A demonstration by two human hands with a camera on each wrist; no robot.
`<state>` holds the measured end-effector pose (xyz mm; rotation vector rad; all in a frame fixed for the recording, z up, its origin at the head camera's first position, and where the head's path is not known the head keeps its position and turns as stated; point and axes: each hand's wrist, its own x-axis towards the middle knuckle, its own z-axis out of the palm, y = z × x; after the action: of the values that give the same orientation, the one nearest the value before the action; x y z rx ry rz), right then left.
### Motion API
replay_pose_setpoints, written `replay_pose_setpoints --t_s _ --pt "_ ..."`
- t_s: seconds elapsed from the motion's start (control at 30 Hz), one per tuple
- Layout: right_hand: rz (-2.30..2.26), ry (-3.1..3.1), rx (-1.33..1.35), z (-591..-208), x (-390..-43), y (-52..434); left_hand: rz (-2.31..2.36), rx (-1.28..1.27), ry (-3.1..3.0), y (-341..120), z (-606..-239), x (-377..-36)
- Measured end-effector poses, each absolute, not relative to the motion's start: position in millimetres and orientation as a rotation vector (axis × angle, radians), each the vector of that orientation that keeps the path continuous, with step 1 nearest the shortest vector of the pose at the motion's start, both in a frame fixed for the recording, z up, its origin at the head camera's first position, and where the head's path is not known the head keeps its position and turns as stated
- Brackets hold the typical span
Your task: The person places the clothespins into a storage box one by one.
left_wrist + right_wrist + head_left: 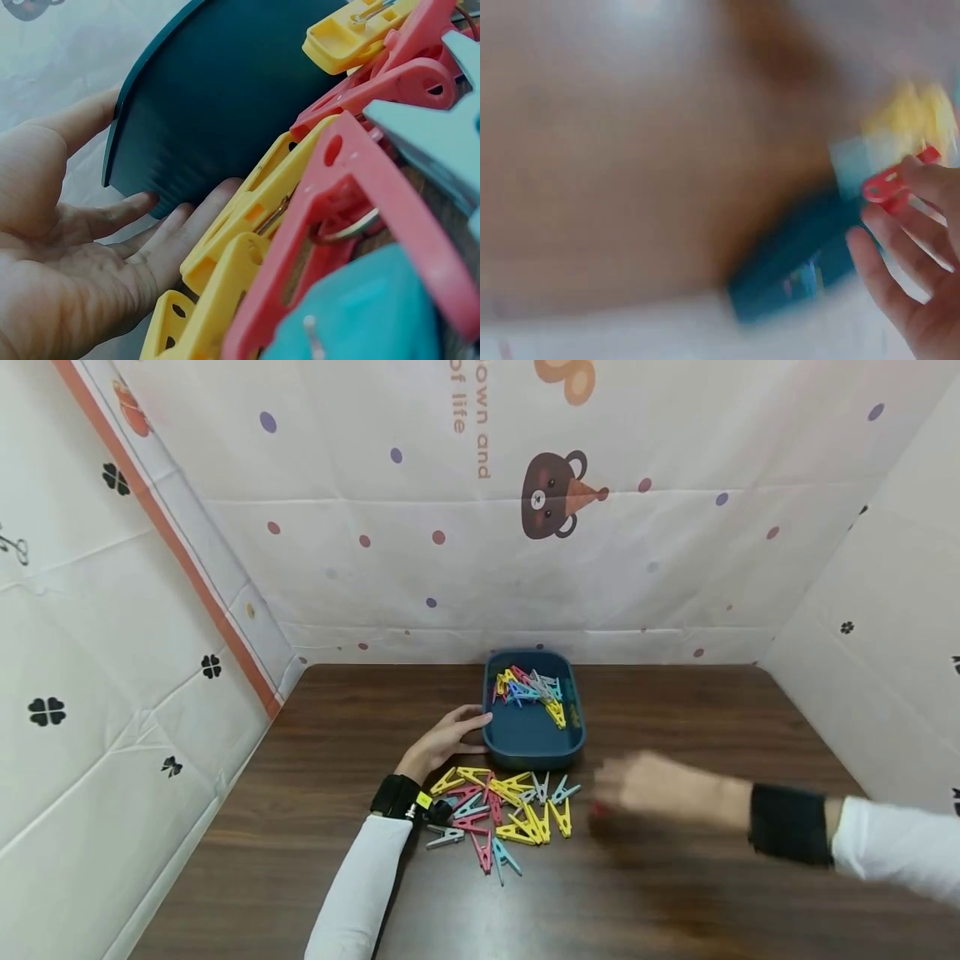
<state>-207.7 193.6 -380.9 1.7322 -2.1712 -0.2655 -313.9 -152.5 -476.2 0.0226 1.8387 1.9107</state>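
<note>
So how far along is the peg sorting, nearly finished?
Less than half, by the look of it. A small cluster of pegs in the tray already lies in the blue tray. The left hand steadies its rim, and the blurred right hand pinches a red peg. The bigger pile on the table remains.

**Surroundings: Surface and Backdrop**

The dark brown wood-grain surface [750, 710] fills the lower half of the head view. It is enclosed on three sides by white sheeting. The rear sheet [675, 577] spans the upper centre of the frame and carries scattered purple and red dots, a brown bear graphic [552, 495] at upper centre, and vertical orange lettering [472, 410] to the left of the bear. The left sheet [82, 693] shows black clover marks and a diagonal orange stripe [187, 560] running from the upper left down to the surface corner. The right sheet [892, 610] shows small black clover marks.
</note>
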Motion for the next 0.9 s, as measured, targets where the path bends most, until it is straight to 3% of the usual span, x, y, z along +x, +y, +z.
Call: replay_pose_setpoints --t_s 0.2,0.37,0.47,0.6,0.77,0.9 --pt "0.104 -2.461 1.302 -269.1 -297.3 156.7 1.906 0.038 1.815 -150.2 -480.8 -313.0" --pt "0.366 -2.784 0.977 -238.6 -366.4 116.6 1.902 0.042 1.822 -154.2 -479.8 -313.4" --pt "0.460 -2.956 0.830 -249.9 -393.5 97.6 1.900 0.028 1.834 -158.0 -477.5 -314.3" --pt "0.457 -3.137 0.670 -295.2 -410.5 91.8 1.884 0.027 1.838 -157.5 -474.6 -315.6" --pt "0.342 -3.266 0.569 -358.0 -411.3 103.2 1.883 0.053 1.829 -152.9 -474.1 -318.6" --pt "0.326 -3.263 0.619 -380.0 -409.1 103.7 1.884 0.043 1.831 -153.5 -475.4 -320.6"
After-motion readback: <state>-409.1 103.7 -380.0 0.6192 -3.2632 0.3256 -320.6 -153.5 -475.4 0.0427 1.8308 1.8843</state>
